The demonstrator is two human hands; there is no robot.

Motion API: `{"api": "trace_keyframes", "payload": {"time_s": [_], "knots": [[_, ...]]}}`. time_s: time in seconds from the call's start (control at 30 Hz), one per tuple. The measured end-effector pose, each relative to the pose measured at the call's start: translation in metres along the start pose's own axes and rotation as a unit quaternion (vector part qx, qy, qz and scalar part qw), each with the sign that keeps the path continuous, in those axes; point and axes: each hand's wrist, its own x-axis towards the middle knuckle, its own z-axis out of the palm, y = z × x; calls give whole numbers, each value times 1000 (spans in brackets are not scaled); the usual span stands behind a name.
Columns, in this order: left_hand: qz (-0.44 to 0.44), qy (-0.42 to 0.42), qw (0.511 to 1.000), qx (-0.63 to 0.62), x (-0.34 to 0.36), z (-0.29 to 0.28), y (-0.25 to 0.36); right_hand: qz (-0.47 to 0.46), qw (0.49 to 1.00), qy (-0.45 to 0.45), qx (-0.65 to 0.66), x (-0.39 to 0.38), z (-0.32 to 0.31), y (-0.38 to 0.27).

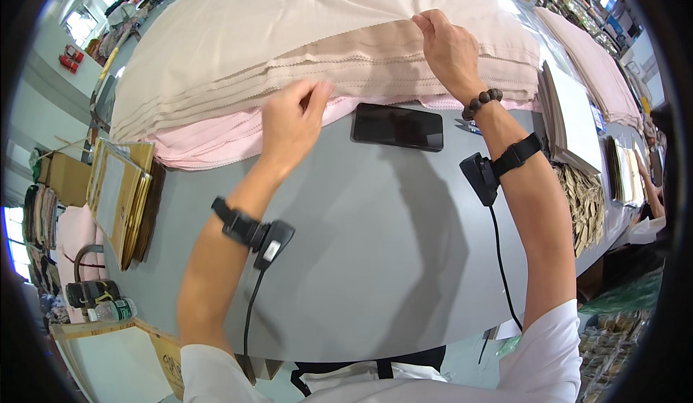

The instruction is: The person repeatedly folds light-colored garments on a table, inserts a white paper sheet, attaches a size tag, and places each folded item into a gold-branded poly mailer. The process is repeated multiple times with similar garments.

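A broad stack of cream and beige fabric sheets (253,27) lies across the far side of the grey table (346,258), with pink fabric (216,139) at the bottom. My right hand (451,50) pinches the edge of the top cream sheet. That edge is raised there, baring the beige layers (361,60) beneath. My left hand (292,123) is over the front edge of the stack, by the pink fabric. Its fingers are curled in, slightly blurred at the tips, and nothing shows in them.
A black phone (398,127) lies in front of the stack, between my hands. Card-like boards (119,193) stand at the left; a white stack (574,118) and brown bundled pieces (580,204) are at the right. A plastic bottle (114,310) lies beyond the left edge.
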Motion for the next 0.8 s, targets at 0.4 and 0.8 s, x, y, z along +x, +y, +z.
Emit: {"api": "trace_keyframes", "payload": {"time_s": [0.4, 0.8], "knots": [[-96, 27, 980, 170, 117, 30, -29, 36, 971, -76, 223, 8, 25, 6], [249, 132, 954, 106, 92, 19, -13, -48, 989, -109, 86, 4, 38, 4]]}}
